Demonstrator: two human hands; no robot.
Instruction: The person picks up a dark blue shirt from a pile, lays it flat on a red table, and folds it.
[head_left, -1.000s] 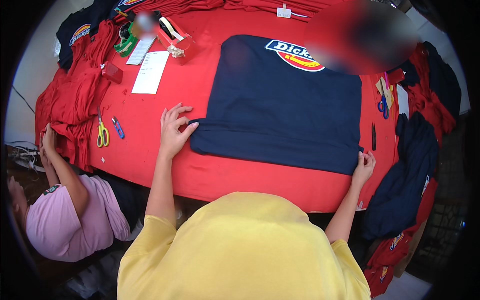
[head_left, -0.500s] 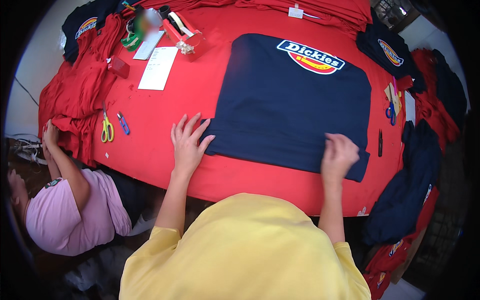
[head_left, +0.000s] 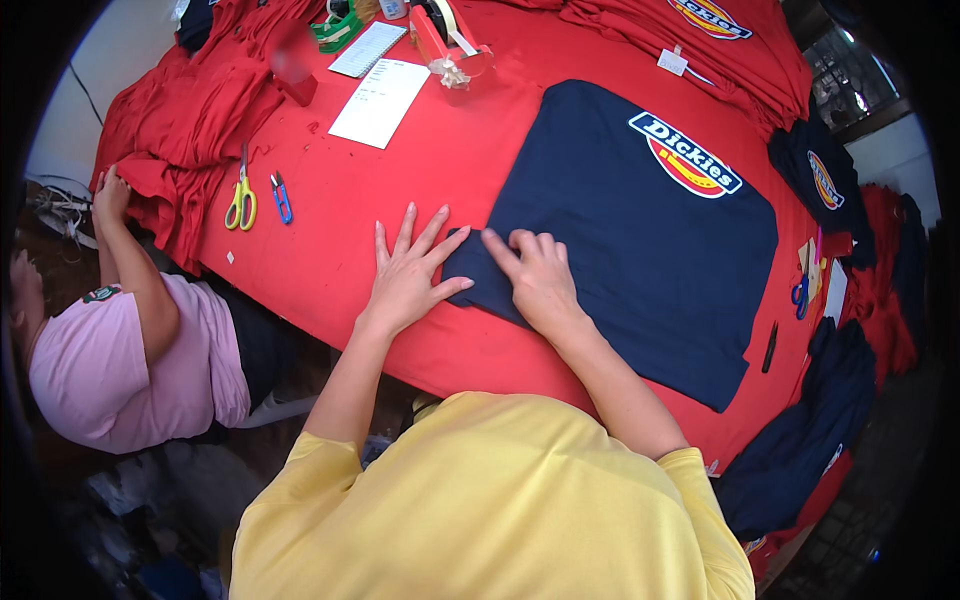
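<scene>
A folded navy garment [head_left: 630, 270], probably a shirt, lies flat and at a slant on the red-covered table [head_left: 420, 180]. A white, red and yellow printed emblem [head_left: 690, 160] shows on its far right part. At its near left corner my left hand [head_left: 405, 280] is spread wide, with thumb and fingertips by the fabric edge and the palm mostly over the red cover. My right hand [head_left: 543, 280] rests on the garment just right of it. The right index finger points toward the left hand, and the other fingers are a little bent. Neither hand grips anything visible.
Yellow-handled scissors [head_left: 242, 205] and blue thread snips [head_left: 281, 198] lie left; a paper sheet [head_left: 380, 103] and a red tape dispenser [head_left: 440, 30] stand farther back. Blue scissors [head_left: 801, 295] and a black tool [head_left: 769, 347] lie right. A person in pink [head_left: 140, 350] handles red garments [head_left: 190, 130].
My right hand has moved left across the garment from its near right part to beside my left hand. The view has turned, so the garment appears more slanted. My left hand stays at the corner.
</scene>
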